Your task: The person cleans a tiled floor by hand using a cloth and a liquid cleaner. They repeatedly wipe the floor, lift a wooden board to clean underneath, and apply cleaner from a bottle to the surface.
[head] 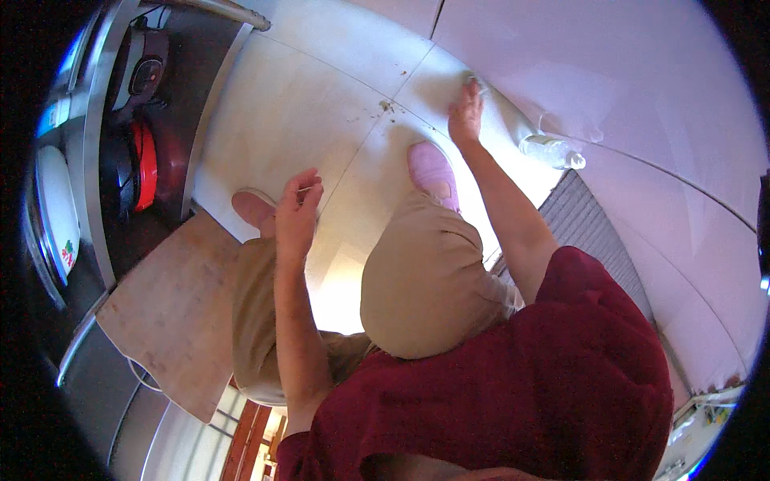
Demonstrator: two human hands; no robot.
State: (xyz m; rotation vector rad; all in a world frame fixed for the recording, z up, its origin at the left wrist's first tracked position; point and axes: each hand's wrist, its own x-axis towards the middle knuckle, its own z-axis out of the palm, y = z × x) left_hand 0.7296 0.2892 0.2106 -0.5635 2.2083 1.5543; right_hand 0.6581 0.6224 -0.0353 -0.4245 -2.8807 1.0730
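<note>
My left hand [299,195] is above the floor near the left shoe [254,207], its fingers curled. A thin pale strip [307,189] shows between the thumb and fingers. My right hand [466,114] reaches forward past the other shoe [430,168], low over the tiled floor by the wall. A small greyish thing, too blurred to name, shows at its fingertips; whether they grip it is unclear. Brown and yellowish crumbs [385,106] lie scattered around a tile joint between the hands. To the right of my right hand, a clear plastic bottle [550,151] lies on its side.
At the left stands a dark shelf unit [90,144] with a red and black object [144,165] inside. A worn brown board [180,312] lies beside my left leg. A pale wall [631,78] and a ribbed grey mat [586,222] are at the right.
</note>
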